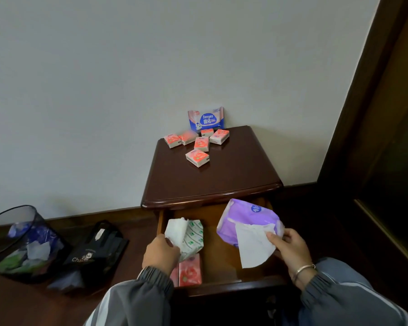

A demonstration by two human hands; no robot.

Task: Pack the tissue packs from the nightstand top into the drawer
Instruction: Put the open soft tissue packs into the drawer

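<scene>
The dark wooden nightstand (pixel 222 180) has its drawer (pixel 222 255) pulled out. Several small red tissue packs (pixel 197 157) lie at the back of its top, and a blue Deeyeo wipes pack (pixel 206 120) leans on the wall behind them. My left hand (pixel 159 254) grips a white-and-green soft tissue pack (pixel 191 238) inside the drawer's left side. My right hand (pixel 290 247) holds a purple soft tissue pack (pixel 245 220) over the drawer's right side, with a white tissue sheet (pixel 253 248) hanging from it. Two red packs (pixel 189 271) lie in the drawer's front left.
A mesh waste bin (pixel 21 243) with rubbish stands on the floor at the left, a black paper bag (pixel 99 248) beside it. A dark wooden frame (pixel 375 137) rises on the right. My knees in grey trousers frame the drawer front.
</scene>
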